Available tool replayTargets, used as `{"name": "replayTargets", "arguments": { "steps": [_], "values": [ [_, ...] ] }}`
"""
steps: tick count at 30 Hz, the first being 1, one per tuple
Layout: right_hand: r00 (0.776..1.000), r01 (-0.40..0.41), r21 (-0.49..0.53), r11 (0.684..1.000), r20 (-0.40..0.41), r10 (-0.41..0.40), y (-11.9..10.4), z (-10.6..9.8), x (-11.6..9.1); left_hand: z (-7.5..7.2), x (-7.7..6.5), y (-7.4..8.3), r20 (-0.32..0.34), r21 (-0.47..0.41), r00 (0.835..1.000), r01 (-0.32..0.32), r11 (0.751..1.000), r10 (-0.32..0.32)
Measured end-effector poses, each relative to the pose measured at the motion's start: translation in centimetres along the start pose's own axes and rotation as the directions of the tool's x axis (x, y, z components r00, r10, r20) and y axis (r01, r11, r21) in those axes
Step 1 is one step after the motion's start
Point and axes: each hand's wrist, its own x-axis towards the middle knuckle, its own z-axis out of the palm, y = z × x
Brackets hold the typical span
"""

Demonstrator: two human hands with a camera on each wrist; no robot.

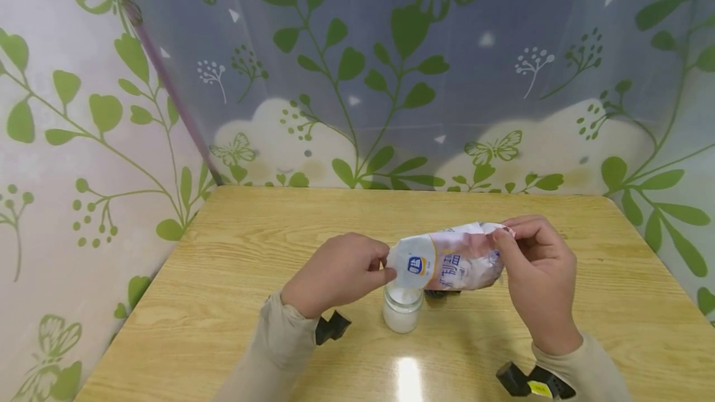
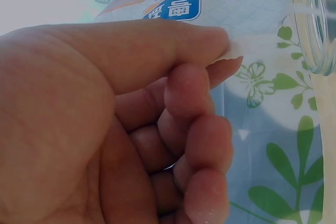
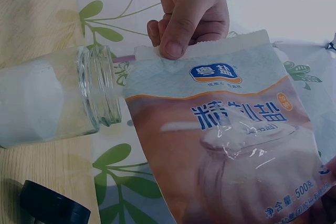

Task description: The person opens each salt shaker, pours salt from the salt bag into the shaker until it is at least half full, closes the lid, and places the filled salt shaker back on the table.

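Note:
A bag of salt [image 1: 460,259] with blue lettering is stretched on its side between both hands. My left hand [image 1: 341,272] pinches the top edge of the bag between thumb and fingertip, as the left wrist view also shows. The bottom end of the bag is gripped by my right hand [image 1: 542,272], thumb in front. Under the bag's top corner stands an upright glass jar [image 1: 402,315], partly filled with white salt [image 3: 34,100]. A thin white stream [image 2: 307,9] runs from the bag's corner into the jar's mouth.
A black lid [image 3: 52,203] lies on the wooden table [image 1: 234,253] beside the jar, mostly hidden by the bag in the head view. Leaf-patterned curtains [image 1: 357,129] border the table at the back and sides.

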Motion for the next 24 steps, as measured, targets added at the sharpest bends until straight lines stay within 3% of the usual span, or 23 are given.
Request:
{"name": "replayTargets", "arguments": {
  "steps": [12,18,24],
  "values": [
    [1.000,0.003,-0.010,1.000,-0.018,-0.003,-0.06,-0.02,-0.07,0.06,0.00,0.09,-0.015,-0.009,1.000,0.005,1.000,-0.005],
    [0.999,-0.041,-0.046,0.998,-0.033,0.039,-0.46,0.04,0.02,0.05,-0.02,0.15,-0.021,-0.008,1.000,0.004,1.000,-0.004],
    [1.000,-0.013,-0.023,1.000,-0.021,0.013,-0.43,0.11,0.05,0.06,-0.02,0.21,-0.025,-0.001,1.000,0.002,1.000,-0.002]
  ]
}}
